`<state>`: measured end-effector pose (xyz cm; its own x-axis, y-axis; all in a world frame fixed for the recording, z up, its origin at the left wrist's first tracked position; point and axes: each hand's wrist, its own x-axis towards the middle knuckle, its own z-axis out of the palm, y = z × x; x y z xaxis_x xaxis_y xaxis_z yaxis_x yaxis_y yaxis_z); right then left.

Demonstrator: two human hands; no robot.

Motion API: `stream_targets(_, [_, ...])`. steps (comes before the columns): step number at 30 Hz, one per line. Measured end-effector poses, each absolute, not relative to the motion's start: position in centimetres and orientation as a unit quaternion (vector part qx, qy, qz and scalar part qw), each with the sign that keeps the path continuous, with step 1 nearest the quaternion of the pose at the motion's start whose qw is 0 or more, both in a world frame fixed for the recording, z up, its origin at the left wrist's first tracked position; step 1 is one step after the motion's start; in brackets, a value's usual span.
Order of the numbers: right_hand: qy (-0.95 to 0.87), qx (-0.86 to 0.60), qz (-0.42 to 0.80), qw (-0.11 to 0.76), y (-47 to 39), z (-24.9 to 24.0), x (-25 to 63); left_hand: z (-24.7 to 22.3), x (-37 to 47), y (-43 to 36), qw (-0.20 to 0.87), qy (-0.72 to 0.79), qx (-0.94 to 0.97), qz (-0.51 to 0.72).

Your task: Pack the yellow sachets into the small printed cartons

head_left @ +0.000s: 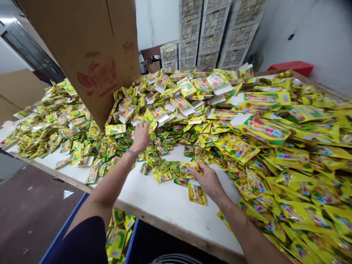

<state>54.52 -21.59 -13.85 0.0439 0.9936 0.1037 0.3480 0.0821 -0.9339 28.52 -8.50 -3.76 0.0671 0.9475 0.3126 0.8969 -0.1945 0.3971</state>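
Left hand [141, 136]: at open cartons [161, 114], grip unclear
Right hand [208, 179]: apart from left, pinching yellow sachet [187, 169]
Blue bin [132, 240]: boxes [118, 244] already inside
Counter [154, 198]: loose sachets [197, 195] remain

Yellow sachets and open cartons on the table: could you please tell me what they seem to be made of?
Yellow sachets: probably thin plastic film, glossy, as creases and highlights suggest.
Open cartons: likely thin printed cardboard, smooth, judging by flat white flaps.
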Motion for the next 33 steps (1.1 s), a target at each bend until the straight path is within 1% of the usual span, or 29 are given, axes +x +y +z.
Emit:
stream_targets(1, [-0.59, -0.575, 0.363, 0.436, -21.6, -13.6, 54.3, -3.2, 27.4, -6.9, -0.018, 0.64, 0.732, 0.235])
stream_targets(3, [-0.595, -0.575, 0.369, 0.423, -21.7, -13.1, 53.8, -2.9, 25.6, -4.2, -0.082, 0.63, 0.752, 0.177])
stream_targets(6, [-0.601, -0.568, 0.382, 0.414, -21.8, -12.8, 53.6, -3.5, 24.4, -2.4, -0.1, 0.592, 0.786, 0.148])
stream_targets(10, [-0.585, -0.584, 0.363, 0.43, -21.7, -13.0, 54.2, -4.1, 25.3, -4.7, -0.079, 0.565, 0.787, 0.234])
stream_targets(12, [-0.577, -0.58, 0.363, 0.446, -21.7, -12.8, 54.5, -4.3, 26.5, -7.5, -0.026, 0.586, 0.757, 0.288])
stream_targets(15, [-0.554, -0.565, 0.383, 0.476, -21.8, -12.0, 54.8, -4.9, 29.2, -12.4, 0.129, 0.589, 0.725, 0.333])
stream_targets(18, [-0.507, -0.567, 0.374, 0.53, -21.7, -11.0, 55.2, -6.4, 32.3, -16.5, 0.291, 0.533, 0.728, 0.32])
stream_targets(20, [-0.489, -0.571, 0.345, 0.561, -21.4, -10.8, 55.8, -7.7, 34.0, -18.2, 0.37, 0.503, 0.714, 0.317])
stream_targets(23, [-0.523, -0.595, 0.312, 0.525, -20.9, -11.0, 57.1, -9.5, 35.5, -19.2, 0.451, 0.479, 0.669, 0.346])
stream_targets(29, [-0.611, -0.578, 0.336, 0.424, -20.6, -11.6, 58.6, -11.4, 36.0, -19.6, 0.553, 0.476, 0.574, 0.371])
stream_targets(33, [-0.606, -0.587, 0.338, 0.417, -20.5, -11.9, 57.9, -11.9, 36.3, -20.1, 0.594, 0.471, 0.544, 0.36])
